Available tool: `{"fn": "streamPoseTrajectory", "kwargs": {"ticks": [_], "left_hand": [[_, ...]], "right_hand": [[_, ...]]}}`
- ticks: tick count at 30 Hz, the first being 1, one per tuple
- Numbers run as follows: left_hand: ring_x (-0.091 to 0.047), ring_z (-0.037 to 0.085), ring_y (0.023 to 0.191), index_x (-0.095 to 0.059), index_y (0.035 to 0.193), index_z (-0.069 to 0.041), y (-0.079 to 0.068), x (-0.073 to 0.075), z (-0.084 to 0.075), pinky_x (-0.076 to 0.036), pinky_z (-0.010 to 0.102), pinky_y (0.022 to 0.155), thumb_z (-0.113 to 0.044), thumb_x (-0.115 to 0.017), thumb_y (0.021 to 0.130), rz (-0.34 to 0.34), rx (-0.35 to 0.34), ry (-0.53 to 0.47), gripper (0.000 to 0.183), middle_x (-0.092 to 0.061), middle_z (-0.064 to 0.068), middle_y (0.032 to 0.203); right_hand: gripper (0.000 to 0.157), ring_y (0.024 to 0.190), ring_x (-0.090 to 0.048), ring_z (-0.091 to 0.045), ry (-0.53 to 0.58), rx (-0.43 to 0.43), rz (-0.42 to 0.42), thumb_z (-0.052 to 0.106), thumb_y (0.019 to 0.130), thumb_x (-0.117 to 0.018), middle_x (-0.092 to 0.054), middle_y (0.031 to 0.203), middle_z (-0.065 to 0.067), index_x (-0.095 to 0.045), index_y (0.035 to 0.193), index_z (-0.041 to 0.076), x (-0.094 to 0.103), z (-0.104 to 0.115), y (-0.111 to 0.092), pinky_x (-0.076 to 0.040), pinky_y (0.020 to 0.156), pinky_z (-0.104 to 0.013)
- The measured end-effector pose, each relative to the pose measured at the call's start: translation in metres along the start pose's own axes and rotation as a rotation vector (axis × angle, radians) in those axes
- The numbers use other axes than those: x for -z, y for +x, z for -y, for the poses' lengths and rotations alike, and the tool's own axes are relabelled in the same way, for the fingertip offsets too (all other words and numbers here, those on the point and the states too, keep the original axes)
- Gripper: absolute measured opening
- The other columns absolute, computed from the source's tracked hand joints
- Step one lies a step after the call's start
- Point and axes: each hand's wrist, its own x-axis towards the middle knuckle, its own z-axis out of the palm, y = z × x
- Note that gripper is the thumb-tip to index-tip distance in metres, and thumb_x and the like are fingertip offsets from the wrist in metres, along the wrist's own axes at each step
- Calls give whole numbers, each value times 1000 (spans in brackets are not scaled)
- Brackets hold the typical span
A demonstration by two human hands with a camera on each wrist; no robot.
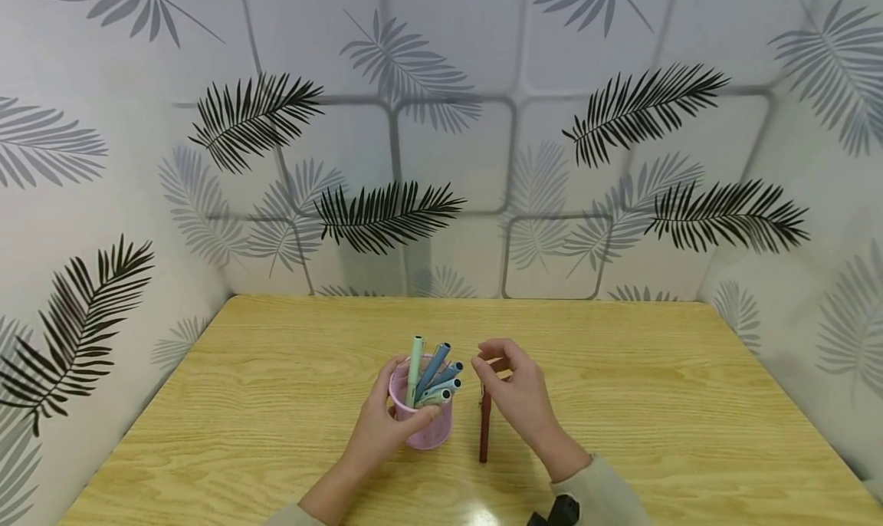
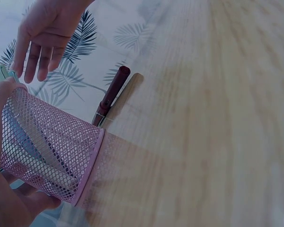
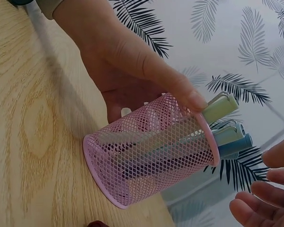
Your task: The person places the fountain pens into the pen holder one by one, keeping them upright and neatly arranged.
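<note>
A pink wire-mesh pen cup (image 1: 434,432) stands on the table, and my left hand (image 1: 378,426) grips it round the side, with the thumb near the rim. Several pens lean inside it, among them a light green pen (image 1: 414,373) and a blue pen (image 1: 432,369). To the right of the cup a dark red pen (image 1: 484,434) lies on the wood; its upper end is partly covered by my right hand (image 1: 519,394) in the head view. That hand hovers above the table, fingers loosely bent and holding nothing, as the left wrist view also shows.
The wooden table (image 1: 641,388) reaches back to a wall (image 1: 455,158) patterned with grey and black leaves. Similar wall surfaces rise at the left and right sides. A black device (image 1: 562,511) sits at the right wrist by the sleeve.
</note>
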Motion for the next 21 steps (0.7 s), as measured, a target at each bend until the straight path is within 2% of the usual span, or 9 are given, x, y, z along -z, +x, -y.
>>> {"fn": "streamPoseTrajectory", "kwargs": {"ticks": [5, 13, 17, 21], "left_hand": [[-45, 28, 120, -33, 140, -14, -1, 0, -1, -38, 53, 97, -19, -77, 77, -6, 13, 12, 78, -44, 13, 135], [-46, 30, 118, -32, 141, -12, 0, 0, -1, -43, 50, 92, -17, -77, 77, -13, 10, 25, 78, -44, 13, 134], [-47, 28, 117, -33, 140, -18, 4, 0, 14, -44, 50, 92, -18, -78, 76, -22, 5, 17, 79, -45, 10, 134], [-47, 22, 117, -34, 139, -28, 7, 0, 28, -43, 47, 93, -23, -80, 75, -37, 11, 31, 79, -46, 0, 133]], "right_hand": [[19, 79, -58, -19, -22, -4, 1, 17, 88, -65, -63, 94, -3, -63, 106, 11, 0, -9, 2, -51, 63, -27], [20, 74, -58, -21, -77, -85, 18, 13, 86, -67, -62, 90, -6, -62, 105, 6, 0, -22, 6, -50, 56, -28], [23, 70, -56, -18, -145, -140, 35, 13, 86, -67, -60, 86, -8, -60, 106, 2, -1, -29, 8, -48, 55, -27], [27, 66, -54, -17, -215, -188, 63, 14, 86, -66, -58, 83, -8, -58, 107, 0, -1, -34, 8, -46, 52, -27]]}}
